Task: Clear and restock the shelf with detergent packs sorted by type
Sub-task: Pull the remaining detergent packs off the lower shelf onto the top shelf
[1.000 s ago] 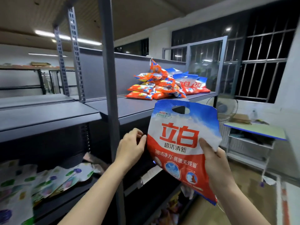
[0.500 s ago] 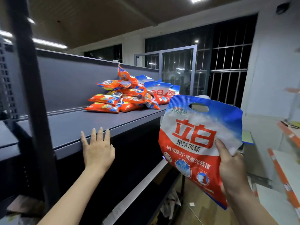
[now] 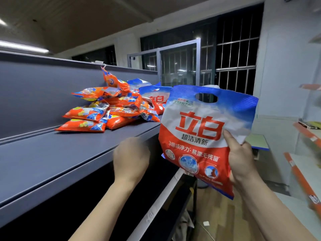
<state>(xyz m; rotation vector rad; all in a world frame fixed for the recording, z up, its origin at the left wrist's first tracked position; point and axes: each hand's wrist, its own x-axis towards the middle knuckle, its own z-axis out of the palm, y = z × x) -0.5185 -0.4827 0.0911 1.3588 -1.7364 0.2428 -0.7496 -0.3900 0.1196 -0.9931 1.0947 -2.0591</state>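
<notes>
Red-and-white detergent bag (image 3: 199,134) held up off the shelf (image 3: 52,164), beside its front edge

Right hand (image 3: 240,160) fingers clamp only the bag's right side, so it could sag or slip; left hand (image 3: 131,159) is blurred at the shelf lip, fingers unreadable. Loose orange packs (image 3: 104,110) and blue-topped bags (image 3: 154,94) crowd the far end and could topple if nudged

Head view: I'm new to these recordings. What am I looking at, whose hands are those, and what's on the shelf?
The picture comes from a camera worn on a person's head, looking down at their own two bare hands; no robot is involved. The right hand grips a red, white and blue detergent bag held in the air. The left hand is blurred, near the front edge of the grey shelf; whether it touches is unclear. Farther along lies a pile of orange packs, with similar blue-and-white bags behind.
</notes>
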